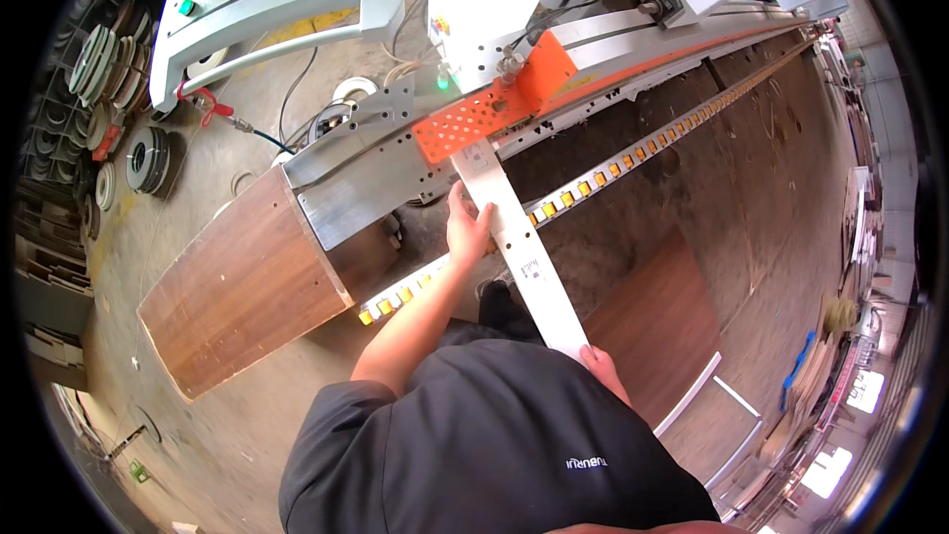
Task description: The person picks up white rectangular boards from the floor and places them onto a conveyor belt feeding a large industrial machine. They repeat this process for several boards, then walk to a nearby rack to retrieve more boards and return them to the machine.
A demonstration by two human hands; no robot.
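A long, narrow white board [527, 255] with a few dark holes and small labels runs from my body up to the machine's edge. Its far end lies against an orange perforated guard [473, 127]. My left hand [469, 229] is on the board's left edge, with the thumb toward its upper face and the other fingers along the side, partly hidden. At the near end, beside my body, my right hand [605, 372] grips the board's corner. Some of that hand's fingers are out of sight.
A rail with yellow rollers [600, 179] passes beneath the board. A brown wood-grain panel [242, 287] adjoins the machine's metal bed [361, 200] at left. Another brown panel [652, 326] is low at right. The grey control panel [267, 15] stands far left, near edging rolls [148, 160].
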